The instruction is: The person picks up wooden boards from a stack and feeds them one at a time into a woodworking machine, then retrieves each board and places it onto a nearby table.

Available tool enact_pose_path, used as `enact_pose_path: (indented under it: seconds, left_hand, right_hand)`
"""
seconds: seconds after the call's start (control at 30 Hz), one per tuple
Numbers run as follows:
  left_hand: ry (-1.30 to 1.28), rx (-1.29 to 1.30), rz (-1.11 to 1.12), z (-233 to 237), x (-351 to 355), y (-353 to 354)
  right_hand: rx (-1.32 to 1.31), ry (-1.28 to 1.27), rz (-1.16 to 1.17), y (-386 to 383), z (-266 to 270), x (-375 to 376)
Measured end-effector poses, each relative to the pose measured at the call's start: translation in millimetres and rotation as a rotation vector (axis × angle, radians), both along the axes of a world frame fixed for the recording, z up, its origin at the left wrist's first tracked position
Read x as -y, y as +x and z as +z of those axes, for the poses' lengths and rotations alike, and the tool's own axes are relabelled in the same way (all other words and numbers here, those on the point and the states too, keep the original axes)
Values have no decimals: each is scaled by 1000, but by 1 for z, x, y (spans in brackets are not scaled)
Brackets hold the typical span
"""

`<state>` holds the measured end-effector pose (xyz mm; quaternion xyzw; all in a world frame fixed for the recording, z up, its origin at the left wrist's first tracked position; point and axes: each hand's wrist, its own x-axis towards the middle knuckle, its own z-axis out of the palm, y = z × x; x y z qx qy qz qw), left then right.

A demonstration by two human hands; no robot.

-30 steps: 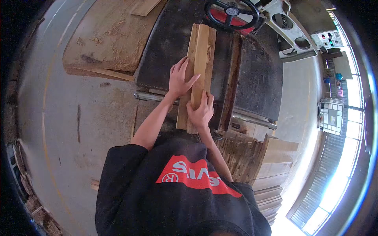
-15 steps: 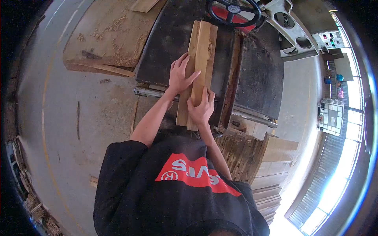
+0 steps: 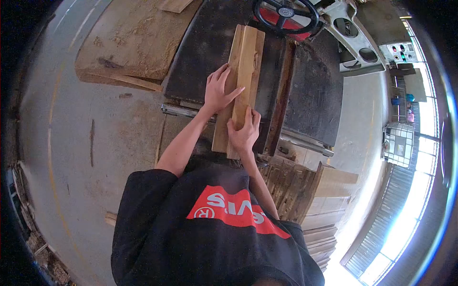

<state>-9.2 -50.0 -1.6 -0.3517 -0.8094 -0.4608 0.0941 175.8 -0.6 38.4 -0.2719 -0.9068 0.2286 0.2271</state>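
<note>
Several lengths of pale wood lie side by side, pointing away from my body, on the dark machine table [image 3: 200, 57]. My right hand [image 3: 244, 133] grips the near part of the narrow wooden strip [image 3: 246, 62], thumb on its left side and fingers on its right. Further up, my left hand [image 3: 220, 93] rests with spread fingers on the left wooden board [image 3: 222, 136], its thumb reaching across onto the strip. A rough, chipped patch shows on the right edge of the wood, near the far end.
A black handwheel [image 3: 285, 13] and a pale machine casting [image 3: 350, 33] stand beyond the wood. A rusty metal rail [image 3: 282, 95] runs along its right. Stacked planks [image 3: 329, 200] are at lower right, and a sawdust-covered board [image 3: 129, 43] is at upper left.
The narrow strip looks slightly turned, its top face darker than before. Both hands keep nearly the same places. The whole view has shifted a little.
</note>
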Motion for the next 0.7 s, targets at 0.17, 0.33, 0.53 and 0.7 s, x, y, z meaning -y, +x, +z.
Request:
enact_pose_path:
  seconds: [0.17,0.33,0.53,0.7]
  left_hand:
    - [2,12,2,3,1,1]
    - [33,34,-6,2,2,2]
    - [21,14,-1,0,1,-1]
    - [28,9,5,4,2,3]
  right_hand:
    - [15,1,3,0,1,0]
    - [-32,7,21,6,0,4]
    - [-49,-35,16,6,-2,4]
    - [-34,-23,14,7,1,6]
